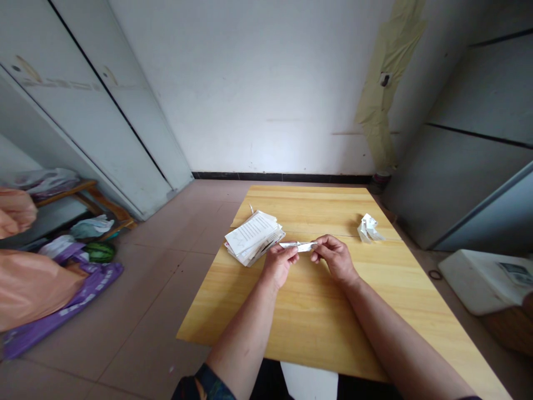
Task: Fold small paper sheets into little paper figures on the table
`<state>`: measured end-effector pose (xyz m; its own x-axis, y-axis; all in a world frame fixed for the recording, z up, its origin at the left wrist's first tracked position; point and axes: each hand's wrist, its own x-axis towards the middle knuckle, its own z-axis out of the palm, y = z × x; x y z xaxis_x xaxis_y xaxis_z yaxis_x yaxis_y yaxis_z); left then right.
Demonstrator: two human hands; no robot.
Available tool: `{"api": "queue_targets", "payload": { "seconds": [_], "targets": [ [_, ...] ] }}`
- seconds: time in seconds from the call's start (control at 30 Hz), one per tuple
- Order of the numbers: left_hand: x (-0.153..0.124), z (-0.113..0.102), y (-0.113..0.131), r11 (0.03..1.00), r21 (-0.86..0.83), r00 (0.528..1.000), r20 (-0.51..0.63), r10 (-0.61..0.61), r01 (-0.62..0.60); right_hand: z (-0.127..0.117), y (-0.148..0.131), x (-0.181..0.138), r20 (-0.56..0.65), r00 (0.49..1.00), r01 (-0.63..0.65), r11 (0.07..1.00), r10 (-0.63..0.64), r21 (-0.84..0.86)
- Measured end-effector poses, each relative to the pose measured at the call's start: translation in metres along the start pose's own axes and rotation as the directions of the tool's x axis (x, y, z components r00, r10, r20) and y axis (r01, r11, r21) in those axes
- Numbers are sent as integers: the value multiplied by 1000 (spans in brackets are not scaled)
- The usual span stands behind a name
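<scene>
Paper strip (298,246) spans left hand (280,264), right hand (335,258), well inside tabletop (316,316).

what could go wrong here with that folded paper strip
The folded paper strip is narrow and pinched at both ends by the left hand and right hand, so a hard pull might tear or crease it. The loose paper stack sits right beside the left hand and could get knocked askew. The crumpled white paper lies near the edge of the wooden table and might get brushed off.
</scene>
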<state>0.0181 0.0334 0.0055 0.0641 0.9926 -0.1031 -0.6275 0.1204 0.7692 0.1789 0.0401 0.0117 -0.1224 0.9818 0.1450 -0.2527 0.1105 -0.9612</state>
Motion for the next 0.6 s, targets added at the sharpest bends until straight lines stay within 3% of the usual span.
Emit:
{"api": "queue_targets", "payload": {
  "seconds": [0.33, 0.6],
  "targets": [
    [1, 2, -3, 999, 27, 996, -84, 41, -38, 4, -1, 1, 50, 995, -89, 996, 88, 20],
    [1, -2, -8, 981, 172, 996, -13, 94, -90, 10, 3, 2, 60, 993, -90, 989, 98, -118]
  ]
}}
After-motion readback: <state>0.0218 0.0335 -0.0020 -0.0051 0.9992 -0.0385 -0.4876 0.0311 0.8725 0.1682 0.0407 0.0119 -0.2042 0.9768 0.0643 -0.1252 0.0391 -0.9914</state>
